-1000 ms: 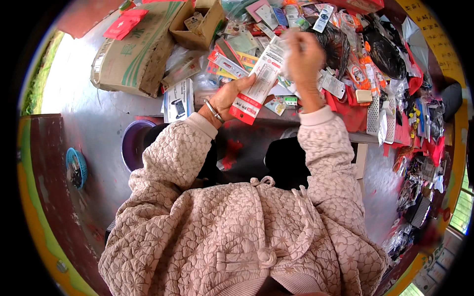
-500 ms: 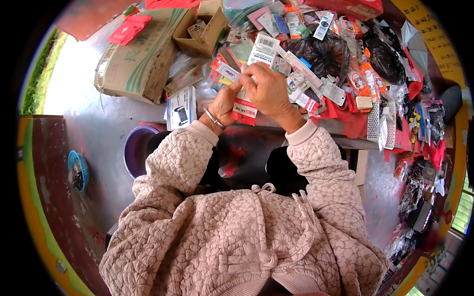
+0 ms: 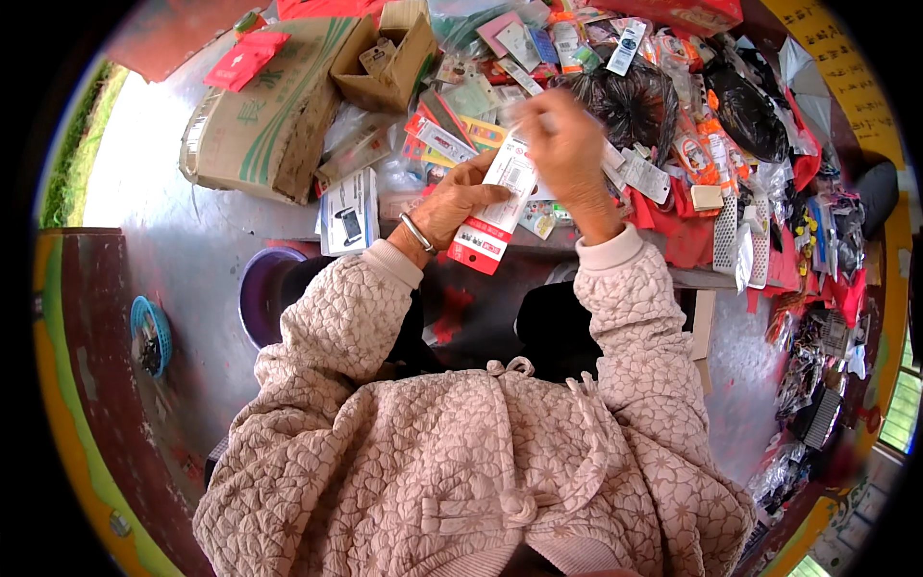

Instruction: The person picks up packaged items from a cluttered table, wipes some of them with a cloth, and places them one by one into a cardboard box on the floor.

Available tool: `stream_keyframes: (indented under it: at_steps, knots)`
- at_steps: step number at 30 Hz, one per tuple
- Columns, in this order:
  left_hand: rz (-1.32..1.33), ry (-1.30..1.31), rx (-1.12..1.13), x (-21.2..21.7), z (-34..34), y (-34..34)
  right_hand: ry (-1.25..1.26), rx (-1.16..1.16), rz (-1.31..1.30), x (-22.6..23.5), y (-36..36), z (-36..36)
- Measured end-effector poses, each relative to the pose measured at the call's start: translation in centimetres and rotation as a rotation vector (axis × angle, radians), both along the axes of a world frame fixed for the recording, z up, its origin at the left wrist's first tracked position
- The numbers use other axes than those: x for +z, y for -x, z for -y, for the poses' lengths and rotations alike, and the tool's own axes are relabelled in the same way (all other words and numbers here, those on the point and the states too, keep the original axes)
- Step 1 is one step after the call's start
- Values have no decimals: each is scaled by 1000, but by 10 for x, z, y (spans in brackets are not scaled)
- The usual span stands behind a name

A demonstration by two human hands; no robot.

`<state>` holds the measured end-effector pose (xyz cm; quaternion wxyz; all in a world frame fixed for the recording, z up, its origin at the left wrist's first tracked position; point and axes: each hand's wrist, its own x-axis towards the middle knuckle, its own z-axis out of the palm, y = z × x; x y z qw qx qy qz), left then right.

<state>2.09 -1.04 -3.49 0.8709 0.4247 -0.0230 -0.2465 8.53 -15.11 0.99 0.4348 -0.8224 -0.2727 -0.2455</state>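
- Clock read from the card, with 12 at the top of the view.
- Red-and-white card [image 3: 500, 212]: held tilted in front of the person, upper end toward 1 o'clock, red lower end toward 7, seen over the near edge of the table [image 3: 694, 277].
- Left hand [image 3: 450, 204]: at 9 o'clock, pinched on the card, thumb across its printed face and the other fingers behind. Silver bracelet [image 3: 416, 234] at the wrist.
- Right hand [image 3: 567, 144]: at 2 o'clock, raised beside the card's upper end, fingers bent in and blurred. Could not tell whether they gripped anything or touched the card.
- Colourful flat packets [image 3: 442, 141]: at 11 o'clock, near the left hand, lying over one another.
- Black plastic bag [image 3: 639, 101]: at 2 o'clock, crumpled, beyond the right hand.
- Orange-and-clear packages [image 3: 694, 159]: farther out, between 2 and 3.
- Pale block [image 3: 707, 198]: at 3 o'clock, beside a white perforated strip [image 3: 725, 231].
- White box [image 3: 349, 213]: at 9 o'clock, a dark device pictured on it.
- Large cardboard box [image 3: 274, 120]: at 10 o'clock, a red packet [image 3: 245, 61] resting on top.
- Small cardboard box [image 3: 392, 82]: at 11, flaps up, something inside.
- Purple basin [image 3: 252, 303]: at 8 o'clock, below table level; blue basket [image 3: 162, 332] farther out the same way.
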Motion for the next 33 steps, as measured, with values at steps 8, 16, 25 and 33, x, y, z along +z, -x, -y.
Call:
stream_keyframes:
  at_steps: [8, 16, 25, 33]
  knots:
    - [120, -207, -97, 4, -2, 8, 277, -232, -60, -12, -35, 24]
    - [-29, -51, -51, -5, -15, 1, -6, -352, -193, 9, -30, 45]
    - [33, -65, -61, 2, -16, 6, 317, -463, -128, -9, -42, 42]
    - [175, -213, -190, 6, -30, -7, -507, 358, -1272, 1, -33, 54]
